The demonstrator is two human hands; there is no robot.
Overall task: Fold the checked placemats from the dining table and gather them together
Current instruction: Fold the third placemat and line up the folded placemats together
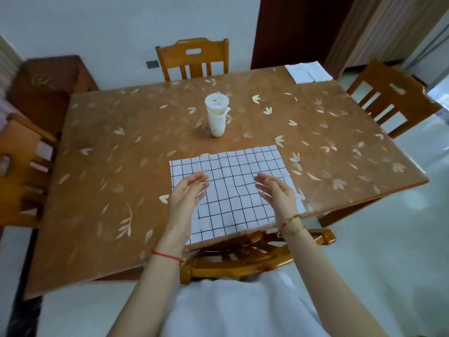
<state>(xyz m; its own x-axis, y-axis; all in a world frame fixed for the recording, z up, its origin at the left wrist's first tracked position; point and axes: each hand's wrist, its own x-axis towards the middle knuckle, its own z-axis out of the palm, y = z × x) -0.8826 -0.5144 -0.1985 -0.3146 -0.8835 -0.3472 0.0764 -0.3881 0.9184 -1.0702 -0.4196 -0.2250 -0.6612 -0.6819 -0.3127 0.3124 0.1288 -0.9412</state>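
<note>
I see white black-checked cloth placemat [233, 190] flat beneath and between left hand [185, 193] and right hand [277, 193]; palms facing inward, fingers relaxed, nothing gripped, hovering above brown leaf-patterned table [121, 154].

A white placemat [233, 190] with thin dark checks lies spread flat at the table's [121, 166] near edge. A folded placemat [308, 72] sits on the far right corner.

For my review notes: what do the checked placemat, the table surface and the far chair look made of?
Checked placemat: seemingly thin cloth, matte, showing fold creases and a wavy grid. Table: probably wood under a glossy leaf-printed cover, going by its sheen. Far chair: varnished wood, amber and shiny.
</note>
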